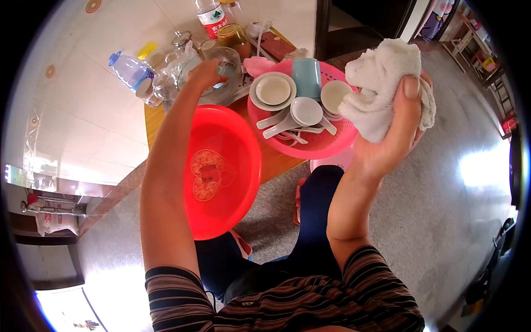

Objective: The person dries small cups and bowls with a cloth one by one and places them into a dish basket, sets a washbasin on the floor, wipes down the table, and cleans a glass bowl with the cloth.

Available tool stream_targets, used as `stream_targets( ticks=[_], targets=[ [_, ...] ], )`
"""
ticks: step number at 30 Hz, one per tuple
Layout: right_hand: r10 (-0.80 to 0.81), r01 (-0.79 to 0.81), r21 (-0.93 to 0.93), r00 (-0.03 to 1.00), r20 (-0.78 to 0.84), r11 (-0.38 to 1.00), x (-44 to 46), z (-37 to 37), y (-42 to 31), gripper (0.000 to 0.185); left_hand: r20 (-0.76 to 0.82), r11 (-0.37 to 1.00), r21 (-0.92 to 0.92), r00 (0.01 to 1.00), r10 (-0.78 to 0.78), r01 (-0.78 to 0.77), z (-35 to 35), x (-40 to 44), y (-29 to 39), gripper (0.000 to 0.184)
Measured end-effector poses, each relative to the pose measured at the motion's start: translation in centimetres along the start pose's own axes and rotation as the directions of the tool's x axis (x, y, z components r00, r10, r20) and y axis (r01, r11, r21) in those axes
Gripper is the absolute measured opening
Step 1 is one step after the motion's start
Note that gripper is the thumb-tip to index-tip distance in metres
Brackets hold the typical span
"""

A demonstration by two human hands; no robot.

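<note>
My right hand (406, 119) is raised on the right and closed around a bunched white towel (379, 77), the thumb pressed against it. My left hand (206, 74) reaches to the back of the table, fingers curled among clear glassware beside a round glass bowl (228, 55). What those fingers hold is partly hidden. Below my left forearm stands a red basin (251, 160) with a printed pattern on its bottom. Right of it, a pink colander (260, 127) holds stacked white bowls (272, 90), white spoons (276, 128) and a light blue cup (306, 77).
Behind the glassware are a blue-capped plastic bottle (130, 69), a red-labelled bottle (212, 19) and a brown-filled jar (235, 39). The wooden table (271, 161) shows between basin and colander. A tiled wall (83, 99) rises on the left; my knees are below the table edge.
</note>
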State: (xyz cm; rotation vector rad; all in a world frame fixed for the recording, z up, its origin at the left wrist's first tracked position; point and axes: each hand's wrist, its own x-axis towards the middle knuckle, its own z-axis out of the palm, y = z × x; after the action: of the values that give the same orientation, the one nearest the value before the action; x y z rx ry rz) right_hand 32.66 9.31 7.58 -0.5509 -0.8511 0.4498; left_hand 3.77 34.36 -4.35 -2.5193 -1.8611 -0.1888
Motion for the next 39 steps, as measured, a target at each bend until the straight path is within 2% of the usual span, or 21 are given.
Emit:
stream_targets(
  ticks=[2, 6, 8, 12, 14, 15, 17, 19, 21, 23, 24, 25, 27, 29, 31, 32, 34, 35, 37, 38, 39],
  targets=[
    [0.005, -0.005, 0.001, 1.000, 0.002, 1.000, -0.1, 0.2, 0.0, 0.027, 0.181, 0.994, 0.070, 0.979, -0.095, 0.084, -1.0, -0.2, 1.5, 0.060],
    [-0.008, 0.008, -0.008, 1.000, 0.026, 1.000, -0.1, 0.3, 0.4, 0.026, 0.161, 0.993, -0.041, 0.982, -0.103, 0.111, -1.4, -0.2, 0.2, 0.063],
    [-0.017, 0.016, 0.005, 0.999, 0.036, 1.000, -0.3, 0.4, 0.6, 0.026, 0.077, 0.944, -0.284, 0.986, -0.150, 0.166, -4.8, -1.5, 0.5, 0.061],
    [0.034, -0.042, 0.094, 0.996, 0.087, 0.995, -1.0, 1.3, 0.7, 0.026, -0.057, 0.604, -0.796, 0.991, -0.123, 0.029, -13.4, -9.0, 4.0, 0.056],
    [0.065, -0.087, 0.160, 0.989, 0.135, 0.983, -1.6, 2.2, 0.6, 0.026, -0.097, 0.323, -0.944, 0.991, -0.092, -0.063, -15.4, -13.9, 5.7, 0.050],
    [0.061, -0.085, 0.174, 0.988, 0.140, 0.981, -2.1, 2.6, 0.4, 0.026, -0.110, 0.224, -0.970, 0.991, -0.075, -0.091, -15.9, -16.7, 6.7, 0.045],
    [0.107, -0.146, 0.156, 0.966, 0.233, 0.977, -3.4, 3.8, 0.1, 0.024, -0.180, 0.021, -0.984, 0.978, -0.108, -0.179, -14.6, -21.7, 7.6, 0.054],
    [0.165, -0.217, 0.129, 0.929, 0.330, 0.968, -5.4, 5.2, -0.5, 0.025, -0.136, -0.060, -0.988, 0.986, -0.094, -0.142, -13.9, -26.0, 9.2, 0.061],
    [0.105, -0.148, 0.051, 0.870, 0.482, 0.988, -8.0, 6.4, 0.2, 0.028, -0.100, -0.202, -0.969, 0.976, -0.192, -0.140, -12.1, -28.7, 10.3, 0.060],
    [-0.148, 0.194, -0.001, 0.751, 0.643, 0.981, -10.1, 8.2, 0.6, 0.031, -0.158, -0.229, -0.956, 0.980, -0.120, -0.183, -10.1, -30.8, 10.3, 0.061],
    [-0.077, 0.198, -0.088, 0.696, 0.714, 0.976, -11.2, 8.6, -0.1, 0.031, -0.134, -0.159, -0.972, 0.963, -0.234, -0.174, -10.6, -31.8, 11.6, 0.065],
    [-0.081, 0.203, -0.085, 0.691, 0.718, 0.975, -11.8, 8.9, -0.4, 0.031, -0.140, -0.162, -0.970, 0.962, -0.236, -0.181, -10.6, -32.3, 11.7, 0.065],
    [-0.121, 0.320, -0.108, 0.619, 0.776, 0.941, -12.9, 9.2, -0.6, 0.032, -0.313, -0.009, -0.941, 0.878, -0.362, -0.339, -10.6, -33.1, 11.4, 0.069],
    [-0.053, 0.272, -0.136, 0.589, 0.807, 0.953, -14.0, 9.4, -0.4, 0.032, -0.353, 0.040, -0.929, 0.854, -0.382, -0.367, -10.6, -33.7, 10.8, 0.076],
    [0.119, 0.048, -0.155, 0.435, 0.893, 0.987, -14.6, 9.6, -0.1, 0.032, -0.426, 0.126, -0.904, 0.834, -0.351, -0.409, -9.8, -34.3, 9.5, 0.082],
    [0.125, 0.045, -0.158, 0.422, 0.898, 0.986, -14.6, 9.7, 0.1, 0.032, -0.396, 0.077, -0.915, 0.847, -0.354, -0.396, -9.7, -34.7, 9.0, 0.087],
    [0.344, -0.430, -0.266, 0.113, 0.932, 0.863, -14.3, 9.7, 0.7, 0.028, -0.406, 0.079, -0.911, 0.851, -0.333, -0.404, -9.5, -35.2, 8.5, 0.088],
    [0.340, -0.435, -0.269, 0.092, 0.936, 0.859, -14.3, 9.8, 0.6, 0.028, -0.422, 0.094, -0.906, 0.858, -0.294, -0.413, -9.5, -35.4, 8.0, 0.089],
    [0.484, -0.848, -0.157, 0.129, 0.866, 0.507, -14.6, 10.2, -0.3, 0.022, -0.457, 0.077, -0.887, 0.844, -0.283, -0.455, -9.3, -35.6, 7.5, 0.089],
    [0.541, -0.932, -0.106, 0.107, 0.834, 0.347, -14.9, 10.5, -0.4, 0.017, -0.440, 0.093, -0.896, 0.843, -0.309, -0.434, -9.3, -35.7, 7.5, 0.087],
    [0.539, -0.933, -0.116, 0.092, 0.837, 0.339, -15.3, 10.7, -0.2, 0.017, -0.424, 0.106, -0.905, 0.843, -0.333, -0.413, -9.2, -35.7, 7.5, 0.086]
  ],
)
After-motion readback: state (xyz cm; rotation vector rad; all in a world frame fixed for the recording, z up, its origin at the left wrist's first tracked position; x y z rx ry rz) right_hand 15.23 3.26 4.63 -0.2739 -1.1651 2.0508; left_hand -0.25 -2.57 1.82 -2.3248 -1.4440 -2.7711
